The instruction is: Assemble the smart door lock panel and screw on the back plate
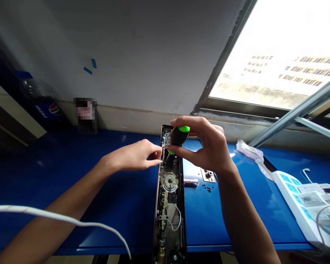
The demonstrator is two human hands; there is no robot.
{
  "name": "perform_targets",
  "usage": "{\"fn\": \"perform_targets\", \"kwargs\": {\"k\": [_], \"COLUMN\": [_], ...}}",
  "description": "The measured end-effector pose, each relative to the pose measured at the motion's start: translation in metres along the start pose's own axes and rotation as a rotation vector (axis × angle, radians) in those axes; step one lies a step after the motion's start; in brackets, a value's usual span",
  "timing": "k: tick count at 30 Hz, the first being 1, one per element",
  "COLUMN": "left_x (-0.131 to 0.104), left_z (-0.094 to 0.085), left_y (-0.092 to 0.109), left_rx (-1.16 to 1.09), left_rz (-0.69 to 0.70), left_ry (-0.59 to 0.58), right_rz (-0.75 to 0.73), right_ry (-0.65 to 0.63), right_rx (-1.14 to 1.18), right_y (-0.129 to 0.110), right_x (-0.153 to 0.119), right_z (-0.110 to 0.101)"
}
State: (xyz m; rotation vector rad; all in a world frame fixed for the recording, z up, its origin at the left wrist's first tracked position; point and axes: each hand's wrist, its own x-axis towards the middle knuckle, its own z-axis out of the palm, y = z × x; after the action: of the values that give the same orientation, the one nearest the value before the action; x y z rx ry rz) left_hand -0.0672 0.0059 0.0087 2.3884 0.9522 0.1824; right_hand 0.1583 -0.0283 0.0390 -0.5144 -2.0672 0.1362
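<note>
A long, narrow opened lock body lies lengthwise on the blue table, its metal parts and thin white wires exposed. My right hand grips a black screwdriver with a green cap, held upright with its tip down in the upper part of the lock body. My left hand reaches in from the left and pinches a thin white wire at the lock's left edge, right beside the screwdriver.
Small dark screws, a small metal plate and a short metal cylinder lie just right of the lock. A white power strip with plugs sits at far right, a plastic bag behind it. A white cable crosses the lower left. A cola bottle stands at back left.
</note>
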Motion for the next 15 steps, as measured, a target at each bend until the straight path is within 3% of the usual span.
{"fn": "perform_targets", "kwargs": {"k": [3, 7, 10, 13, 15], "left_x": [0.0007, 0.0012, 0.0009, 0.0010, 0.0017], "left_z": [0.0001, -0.0012, -0.0023, -0.0023, -0.0016], "left_y": [-0.0024, -0.0043, -0.0033, -0.0035, -0.0052], "left_rx": [0.010, 0.020, 0.009, -0.002, -0.018], "left_rz": [-0.007, -0.021, -0.030, -0.029, -0.011], "left_ry": [-0.004, -0.024, -0.036, -0.033, -0.034], "right_rz": [-0.036, 0.068, 0.063, -0.020, 0.006], "right_ry": [-0.024, -0.077, -0.011, 0.070, 0.050], "right_rx": [-0.031, 0.163, 0.247, 0.161, 0.148], "right_y": [-0.0019, -0.0090, -0.0083, -0.0038, -0.0031], "right_x": [0.0023, 0.0045, 0.0052, 0.0058, 0.0056], "right_z": [-0.0007, -0.0023, -0.0024, -0.0029, -0.0040]}}
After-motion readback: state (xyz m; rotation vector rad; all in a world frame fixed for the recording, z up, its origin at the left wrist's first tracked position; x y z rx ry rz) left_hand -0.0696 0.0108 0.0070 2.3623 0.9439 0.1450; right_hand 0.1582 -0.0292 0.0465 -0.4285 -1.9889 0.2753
